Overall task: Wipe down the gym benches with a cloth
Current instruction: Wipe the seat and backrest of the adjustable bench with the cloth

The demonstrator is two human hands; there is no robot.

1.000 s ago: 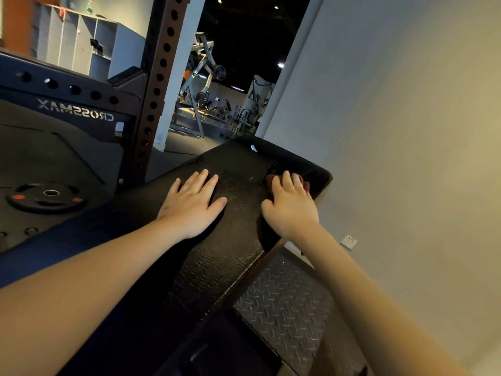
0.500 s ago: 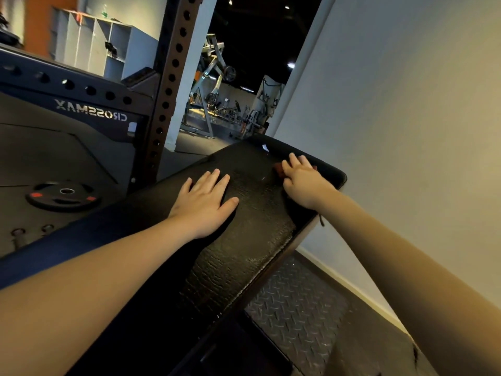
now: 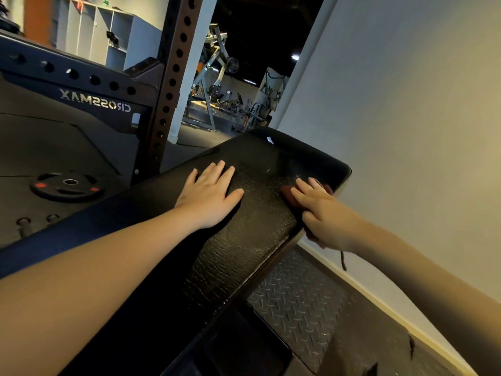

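A black textured bench pad [image 3: 252, 240] runs from the lower left toward the upper right, its rounded end near the wall. My left hand [image 3: 210, 195] lies flat on the pad's middle, fingers spread, holding nothing. My right hand [image 3: 322, 213] presses a dark red cloth [image 3: 288, 194] onto the pad's right edge, close to the far end. Most of the cloth is hidden under the hand; a thread of it dangles below the wrist.
A beige wall [image 3: 406, 131] stands close on the right. A perforated rack upright [image 3: 168, 90] and a crossbeam [image 3: 70, 77] are on the left. A weight plate [image 3: 67, 185] lies on the floor. Diamond-plate flooring [image 3: 295, 302] lies under the bench.
My right hand with the cloth slid back from the pad's far end toward me along the right edge. The left hand stayed flat in place.
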